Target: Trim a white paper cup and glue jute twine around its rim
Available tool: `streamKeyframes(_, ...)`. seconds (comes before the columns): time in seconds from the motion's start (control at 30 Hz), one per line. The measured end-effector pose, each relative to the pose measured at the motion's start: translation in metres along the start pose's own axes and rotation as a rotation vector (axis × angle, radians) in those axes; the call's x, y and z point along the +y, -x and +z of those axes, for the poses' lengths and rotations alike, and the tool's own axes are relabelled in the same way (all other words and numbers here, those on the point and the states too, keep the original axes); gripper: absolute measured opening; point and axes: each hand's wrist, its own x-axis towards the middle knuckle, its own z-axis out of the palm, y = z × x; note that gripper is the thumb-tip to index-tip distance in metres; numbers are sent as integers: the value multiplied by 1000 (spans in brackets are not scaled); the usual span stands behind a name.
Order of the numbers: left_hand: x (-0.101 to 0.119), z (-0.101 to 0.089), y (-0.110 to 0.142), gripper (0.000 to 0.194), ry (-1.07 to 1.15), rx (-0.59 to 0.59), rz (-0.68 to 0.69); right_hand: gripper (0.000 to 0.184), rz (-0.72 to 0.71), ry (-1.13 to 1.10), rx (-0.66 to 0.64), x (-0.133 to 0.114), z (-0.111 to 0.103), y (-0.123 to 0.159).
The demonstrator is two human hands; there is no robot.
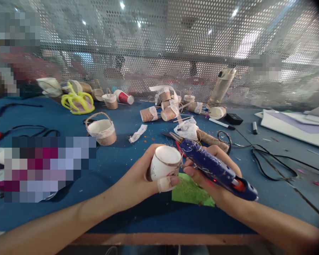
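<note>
Above the blue surface [134,221], near its front edge, the left hand [139,173] gripped a white cup [163,166], its mouth upward and a strip of tape around the thumb. Just beside it, the right hand [212,190] was closed around a blue glue gun [207,159], the nozzle pointing forward, beyond the cup's rim. A green sheet [187,193] lay beneath the hands. Farther off to the left stood a handled basket [106,137]; twine-wrapped cups [170,113] lay clustered toward the perforated screen [149,46].
</note>
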Motion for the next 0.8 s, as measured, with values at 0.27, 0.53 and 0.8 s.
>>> streamKeyframes(0.27, 0, -1, 1, 51, 8, -26, -45, 21, 103, -68, 11, -2, 4, -2)
streamKeyframes(0.53, 2, 0, 2, 50, 29, -40, -67, 20, 145, -101, -16, -2, 2, -3)
streamKeyframes(0.8, 2, 1, 4, 46, 42, -68, -39, 20, 138, -124, -40, 0, 2, -4)
